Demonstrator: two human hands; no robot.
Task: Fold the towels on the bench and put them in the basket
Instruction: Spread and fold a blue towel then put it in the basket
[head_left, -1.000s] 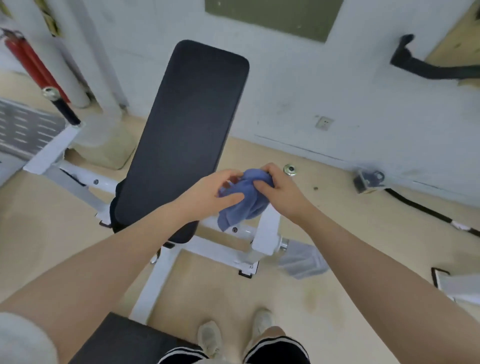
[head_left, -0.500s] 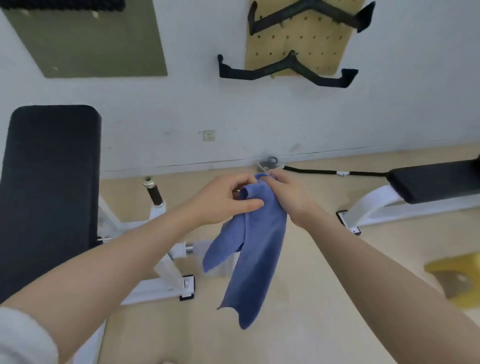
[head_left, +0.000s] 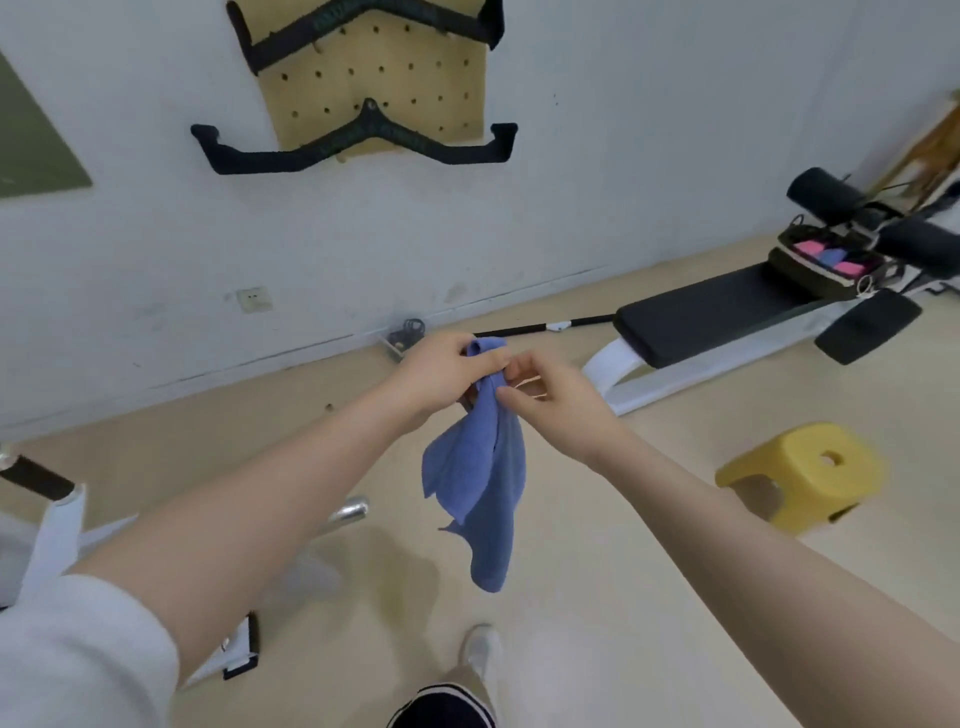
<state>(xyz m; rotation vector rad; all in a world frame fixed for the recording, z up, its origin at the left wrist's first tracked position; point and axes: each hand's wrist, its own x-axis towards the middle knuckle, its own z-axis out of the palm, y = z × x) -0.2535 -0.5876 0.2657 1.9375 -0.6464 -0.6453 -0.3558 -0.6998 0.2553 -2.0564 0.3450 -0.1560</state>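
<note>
Above the bare floor (head_left: 597, 597), the blue towel (head_left: 488, 478) hangs free, and its bottom edge touches nothing. The left grip (head_left: 447, 379) is closed round the towel's top. The right grip (head_left: 561, 400) pinches the towel's edge just beside it. Farther right stands a yellow stool (head_left: 800, 467), with open floor around it. Far off, the basket (head_left: 815, 265) sits on the worktop (head_left: 701, 312) by the wall.

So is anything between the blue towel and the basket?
Nothing visible blocks it. The left hand holds the blue towel in the air; the basket sits at the far end of the bench. The yellow stool stands on the floor, right of that line.
</note>
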